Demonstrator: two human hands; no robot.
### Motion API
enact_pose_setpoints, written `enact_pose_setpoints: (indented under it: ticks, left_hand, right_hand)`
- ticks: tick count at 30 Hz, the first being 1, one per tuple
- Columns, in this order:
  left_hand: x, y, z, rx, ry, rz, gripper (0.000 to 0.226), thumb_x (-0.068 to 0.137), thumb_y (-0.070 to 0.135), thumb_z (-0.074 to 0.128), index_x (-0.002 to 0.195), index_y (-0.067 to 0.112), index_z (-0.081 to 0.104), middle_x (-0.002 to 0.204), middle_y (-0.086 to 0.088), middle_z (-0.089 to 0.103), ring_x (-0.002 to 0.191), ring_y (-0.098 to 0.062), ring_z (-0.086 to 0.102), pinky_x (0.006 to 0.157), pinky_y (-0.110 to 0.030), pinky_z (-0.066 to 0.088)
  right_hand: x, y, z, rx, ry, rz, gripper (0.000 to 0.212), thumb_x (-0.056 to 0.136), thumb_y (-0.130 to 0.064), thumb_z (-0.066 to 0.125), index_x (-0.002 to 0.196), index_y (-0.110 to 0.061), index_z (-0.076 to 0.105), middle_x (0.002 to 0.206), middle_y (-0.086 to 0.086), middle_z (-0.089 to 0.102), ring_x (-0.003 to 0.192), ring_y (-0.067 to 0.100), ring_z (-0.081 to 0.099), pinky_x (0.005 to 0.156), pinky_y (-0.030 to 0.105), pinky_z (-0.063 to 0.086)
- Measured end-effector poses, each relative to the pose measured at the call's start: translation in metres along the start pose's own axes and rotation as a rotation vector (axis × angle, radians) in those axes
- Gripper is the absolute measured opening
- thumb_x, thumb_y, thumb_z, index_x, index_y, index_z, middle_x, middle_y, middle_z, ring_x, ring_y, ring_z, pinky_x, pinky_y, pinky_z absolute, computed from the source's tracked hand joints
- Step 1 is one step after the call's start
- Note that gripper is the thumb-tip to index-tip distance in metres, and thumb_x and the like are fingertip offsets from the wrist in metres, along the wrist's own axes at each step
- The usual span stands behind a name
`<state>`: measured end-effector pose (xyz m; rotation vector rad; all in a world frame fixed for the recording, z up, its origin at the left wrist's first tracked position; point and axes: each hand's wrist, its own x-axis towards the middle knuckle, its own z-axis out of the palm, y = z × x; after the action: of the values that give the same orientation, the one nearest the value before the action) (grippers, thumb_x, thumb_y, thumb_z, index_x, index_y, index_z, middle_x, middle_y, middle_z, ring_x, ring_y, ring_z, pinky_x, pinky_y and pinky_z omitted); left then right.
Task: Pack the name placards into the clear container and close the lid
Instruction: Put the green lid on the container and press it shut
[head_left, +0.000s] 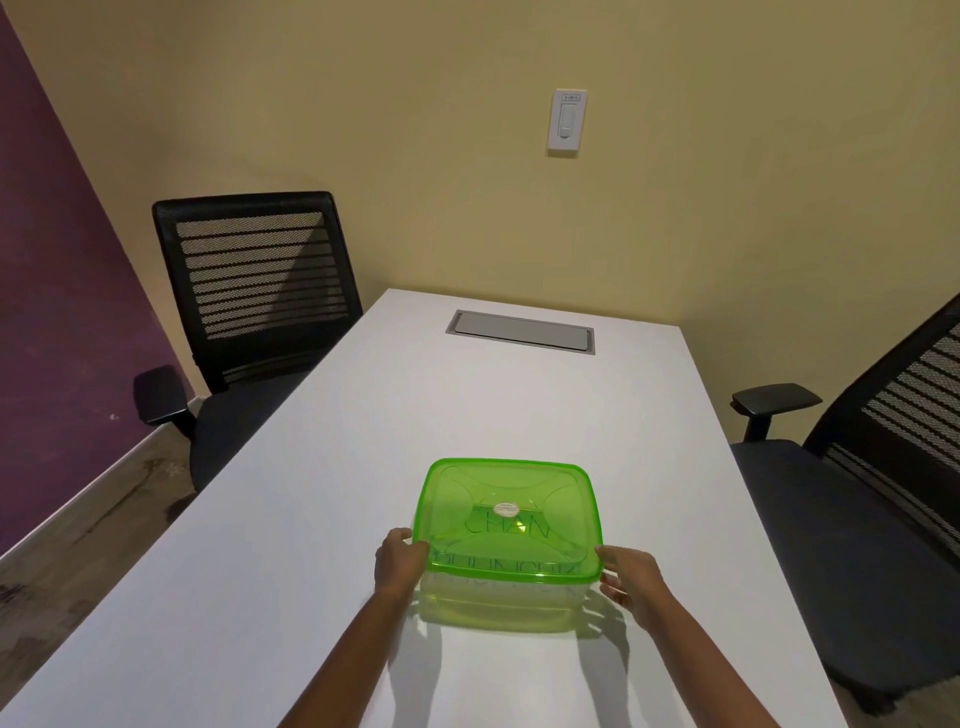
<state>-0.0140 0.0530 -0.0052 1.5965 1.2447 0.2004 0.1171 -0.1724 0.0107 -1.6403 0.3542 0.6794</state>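
you had two hands in view, your left hand (400, 564) and your right hand (631, 582). there was one clear container (501, 597) with one green lid (511, 514), and one round sticker (509, 508) sat on that lid. lettering from two placards (506, 527) showed through the lid; any more could not be told. you had one worktop (467, 415) with one grey hatch (521, 331), two black chairs (260, 291) and one wall switch (567, 122).

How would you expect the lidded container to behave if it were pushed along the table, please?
The container would probably slide rather than tip: it looks low and wide, on a smooth white table. It likely feels light, holding only placards. Its thin clear walls may flex between the left hand and right hand.
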Motion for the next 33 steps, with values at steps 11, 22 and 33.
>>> enact_pose_setpoints:
  ticks: [11,22,33]
  left_hand:
    - [0.054,0.049,0.008,-0.095,-0.037,-0.054,0.032,0.090,0.010,0.056,0.106,-0.017,0.062,0.116,-0.036,0.063,0.114,-0.044,0.059,0.088,-0.043,0.050]
    - [0.091,0.073,0.020,-0.346,-0.113,-0.118,0.007,0.087,-0.005,0.059,0.087,-0.008,0.066,0.041,-0.001,0.061,0.054,-0.020,0.056,0.035,-0.012,0.045]
    - [0.094,0.077,0.025,0.162,-0.041,0.055,0.034,0.090,0.016,0.052,0.108,-0.009,0.065,0.120,-0.027,0.064,0.113,-0.038,0.059,0.096,-0.039,0.046]
  right_hand:
    - [0.052,-0.039,0.019,-0.253,0.040,-0.165,0.022,0.088,-0.017,0.061,0.068,-0.009,0.061,0.085,0.017,0.060,0.082,0.028,0.055,0.086,0.044,0.050]
    - [0.086,-0.038,0.026,-0.215,0.027,-0.167,0.032,0.088,-0.026,0.063,0.069,-0.001,0.066,0.074,0.013,0.057,0.077,0.023,0.051,0.075,0.034,0.039]
    - [0.088,-0.037,0.024,-0.171,-0.011,-0.173,0.050,0.089,-0.022,0.062,0.102,0.026,0.054,0.078,0.015,0.055,0.077,0.024,0.048,0.074,0.033,0.036]
